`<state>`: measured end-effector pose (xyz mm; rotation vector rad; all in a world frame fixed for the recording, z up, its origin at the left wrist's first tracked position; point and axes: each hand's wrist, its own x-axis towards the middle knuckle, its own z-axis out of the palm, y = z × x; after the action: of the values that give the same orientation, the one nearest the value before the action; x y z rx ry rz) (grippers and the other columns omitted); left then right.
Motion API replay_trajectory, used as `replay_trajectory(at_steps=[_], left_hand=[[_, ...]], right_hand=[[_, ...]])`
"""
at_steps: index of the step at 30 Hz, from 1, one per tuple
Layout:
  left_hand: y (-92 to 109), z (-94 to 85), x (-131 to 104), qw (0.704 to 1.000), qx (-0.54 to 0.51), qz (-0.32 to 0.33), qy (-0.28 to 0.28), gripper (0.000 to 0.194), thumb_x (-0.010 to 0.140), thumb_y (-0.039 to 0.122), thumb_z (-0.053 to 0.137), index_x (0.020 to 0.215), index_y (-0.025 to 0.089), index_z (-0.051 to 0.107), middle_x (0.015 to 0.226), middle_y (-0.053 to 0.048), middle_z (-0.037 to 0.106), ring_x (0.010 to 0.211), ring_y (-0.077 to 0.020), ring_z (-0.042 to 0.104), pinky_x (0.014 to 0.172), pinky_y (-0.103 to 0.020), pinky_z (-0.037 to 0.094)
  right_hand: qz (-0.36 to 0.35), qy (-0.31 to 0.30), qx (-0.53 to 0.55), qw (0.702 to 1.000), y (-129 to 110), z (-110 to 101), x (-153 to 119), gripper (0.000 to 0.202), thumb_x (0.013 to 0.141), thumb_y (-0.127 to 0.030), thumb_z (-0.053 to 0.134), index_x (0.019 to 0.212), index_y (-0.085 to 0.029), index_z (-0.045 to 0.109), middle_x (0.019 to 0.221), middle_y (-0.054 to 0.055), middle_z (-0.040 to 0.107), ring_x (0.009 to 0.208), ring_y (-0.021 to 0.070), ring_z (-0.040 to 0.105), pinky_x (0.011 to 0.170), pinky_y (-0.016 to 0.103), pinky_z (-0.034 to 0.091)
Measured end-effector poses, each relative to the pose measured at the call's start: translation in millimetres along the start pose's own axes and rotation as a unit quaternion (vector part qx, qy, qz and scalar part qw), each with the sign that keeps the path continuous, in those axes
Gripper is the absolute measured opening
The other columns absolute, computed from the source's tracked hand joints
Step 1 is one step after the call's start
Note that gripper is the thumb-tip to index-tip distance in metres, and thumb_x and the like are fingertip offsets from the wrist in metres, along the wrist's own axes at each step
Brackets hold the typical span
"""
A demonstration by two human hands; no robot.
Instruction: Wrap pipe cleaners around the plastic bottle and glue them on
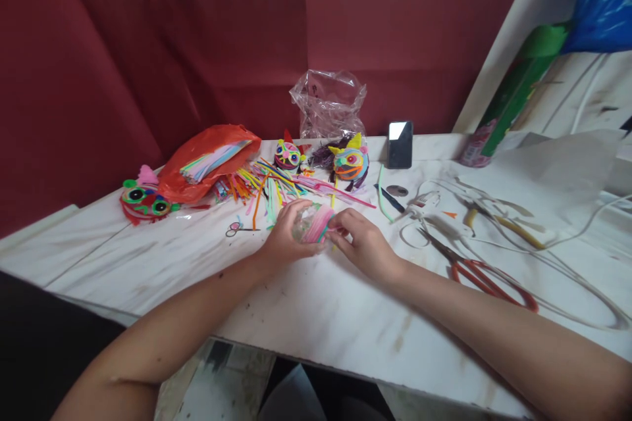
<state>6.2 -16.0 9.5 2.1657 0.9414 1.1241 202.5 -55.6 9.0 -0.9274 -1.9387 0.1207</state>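
Observation:
My left hand (289,235) is wrapped round a clear, rounded piece partly covered with pink and teal pipe cleaners (318,223). At its right side, my right hand (363,240) pinches the edge of the pipe cleaner strands with thumb and forefinger. Both hands hover over the near middle of the table. Just beyond them lies a loose pile of coloured pipe cleaners (276,187). Small scissors (241,229) rest left of my left hand. What sits under my left palm is hidden.
Finished pipe-cleaner animal heads (350,161) stand at the back, another (143,200) at far left beside a red bag (207,164). To the right are a phone (399,145), orange-handled scissors (474,270), yellow-handled pliers (513,230), white cables (557,256) and a green spray can (518,92).

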Motion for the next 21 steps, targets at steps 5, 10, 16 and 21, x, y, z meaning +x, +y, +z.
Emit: replay_trajectory(at_steps=[5,10,16,21], left_hand=[[7.0,-1.8,-1.3,1.0,0.014,-0.003,0.003,0.073,0.062,0.037,0.08,0.125,0.023,0.046,0.132,-0.012,0.048,0.126,-0.0307,0.045,0.097,-0.042,0.044],[4.0,-2.1,-2.5,1.0,0.016,0.001,0.011,0.076,0.061,0.035,0.081,0.127,0.023,0.045,0.134,-0.012,0.047,0.127,-0.0312,0.044,0.098,-0.043,0.043],[-5.5,-3.1,-0.5,0.997,0.038,0.067,-0.004,0.079,0.061,0.037,0.08,0.129,0.023,0.044,0.135,-0.014,0.043,0.132,-0.0322,0.039,0.108,-0.047,0.036],[-6.9,-2.3,-1.2,0.997,0.03,0.073,-0.004,0.077,0.06,0.042,0.08,0.127,0.022,0.047,0.136,-0.014,0.041,0.133,-0.0333,0.037,0.112,-0.05,0.031]], right_hand=[[0.049,0.025,0.04,0.998,-1.9,1.0,-0.1,0.006,0.083,-0.021,0.061,0.085,-0.02,0.056,0.081,0.003,0.057,0.066,0.0143,0.058,0.061,0.029,0.052],[0.108,0.038,0.083,0.99,-1.5,1.8,0.7,0.005,0.083,-0.024,0.061,0.081,-0.02,0.057,0.081,0.003,0.058,0.068,0.0144,0.059,0.064,0.03,0.053],[0.138,0.037,0.082,0.986,-0.4,4.7,1.1,0.008,0.078,-0.023,0.065,0.078,-0.02,0.057,0.075,0.001,0.058,0.063,0.0132,0.056,0.061,0.028,0.049],[0.139,0.032,0.081,0.986,-1.7,6.2,0.5,0.008,0.077,-0.021,0.065,0.077,-0.02,0.057,0.075,0.001,0.057,0.064,0.0136,0.056,0.061,0.028,0.049]])
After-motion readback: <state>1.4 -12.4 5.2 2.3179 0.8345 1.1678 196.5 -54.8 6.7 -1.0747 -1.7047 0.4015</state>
